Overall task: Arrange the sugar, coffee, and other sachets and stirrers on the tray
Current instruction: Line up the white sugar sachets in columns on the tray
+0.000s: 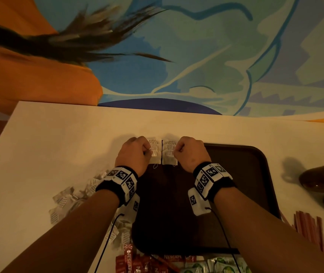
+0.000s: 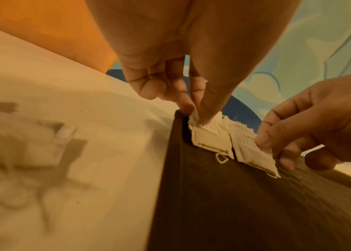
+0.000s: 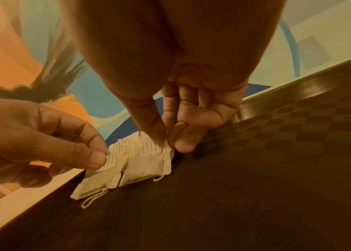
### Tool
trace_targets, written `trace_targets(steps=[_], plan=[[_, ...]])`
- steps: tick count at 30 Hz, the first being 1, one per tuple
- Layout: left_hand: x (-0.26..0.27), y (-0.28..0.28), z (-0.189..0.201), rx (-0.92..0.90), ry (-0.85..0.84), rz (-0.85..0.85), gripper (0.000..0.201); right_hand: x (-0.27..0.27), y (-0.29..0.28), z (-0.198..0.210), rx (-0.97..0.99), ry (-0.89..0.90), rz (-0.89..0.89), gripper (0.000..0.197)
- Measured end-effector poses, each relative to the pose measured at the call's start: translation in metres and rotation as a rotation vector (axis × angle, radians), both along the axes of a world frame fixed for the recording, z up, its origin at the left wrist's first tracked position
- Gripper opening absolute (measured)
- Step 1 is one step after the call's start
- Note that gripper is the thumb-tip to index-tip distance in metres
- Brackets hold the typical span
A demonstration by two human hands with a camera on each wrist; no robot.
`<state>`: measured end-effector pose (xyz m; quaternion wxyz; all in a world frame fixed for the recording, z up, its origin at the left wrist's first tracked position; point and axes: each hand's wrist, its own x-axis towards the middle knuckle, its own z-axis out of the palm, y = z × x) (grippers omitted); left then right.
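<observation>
At the far left corner of the dark brown rectangular tray with a raised rim point(image 1: 255, 174), two small stacks of pale paper tea bags with printed tags lay side by side. The left hand point(image 1: 132, 154) pinched the left stack of tea bags point(image 1: 154, 149) between thumb and fingertips point(image 2: 208, 108), and the right hand point(image 1: 190, 152) pinched the right stack of tea bags point(image 1: 169, 151) in the same manner, its remaining fingers curled. Both stacks rested on the tray floor against the far rim, nearly touching, with a narrow dark gap between them. To complete this step well, the operator should have pressed each stack flat, squared the edges against the rim, kept the gap parallel, and released only once the bags sat level, because thin paper bags of this kind would probably fan out or slide if let go at a tilt. Loose string loops point(image 3: 92, 200) protruded from the near edges and were best tucked under. The bags appeared soft, crimped at the borders and slightly uneven in height. A heap of similar white sachets point(image 1: 74, 200) lay on the cream tabletop point(image 1: 58, 138) left of the tray, red coffee sticks point(image 1: 135, 261) and green sachets point(image 1: 220, 265) lay at the near edge, and reddish stirrers point(image 1: 308, 225) lay to the right, so most of the arranging appeared still to be done.
</observation>
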<state>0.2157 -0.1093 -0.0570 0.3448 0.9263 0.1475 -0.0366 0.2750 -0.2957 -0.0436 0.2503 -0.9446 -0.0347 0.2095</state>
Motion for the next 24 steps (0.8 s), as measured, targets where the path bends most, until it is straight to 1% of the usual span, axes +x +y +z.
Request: trace_targets(steps=[4,8,10,12,14,17,20,24], plan=[[-0.005,0.004,0.007,0.008,-0.049,0.033,0.009,-0.002,-0.004,0.004,0.001,-0.004,-0.020,0.011],[-0.022,0.020,0.020,0.020,-0.111,0.097,0.017,-0.009,-0.016,0.013,-0.003,-0.022,-0.075,0.020],[-0.037,0.036,0.031,0.034,-0.143,0.121,0.020,-0.017,-0.019,0.021,0.009,-0.009,-0.087,0.021],[-0.051,0.051,0.040,0.057,-0.168,0.127,0.020,-0.028,-0.024,0.029,0.026,-0.028,-0.078,0.018],[-0.076,0.070,0.048,0.069,-0.151,0.150,0.017,-0.047,-0.017,0.036,0.040,-0.007,-0.004,0.011],[-0.117,0.091,0.052,0.087,-0.055,0.142,0.010,-0.082,0.007,0.042,0.042,0.082,0.151,0.007],[-0.150,0.105,0.052,0.125,0.065,0.048,0.007,-0.113,0.036,0.042,0.026,0.122,0.301,0.005],[-0.182,0.107,0.046,0.125,0.211,-0.078,0.011,-0.151,0.070,0.036,-0.017,0.175,0.475,0.003]])
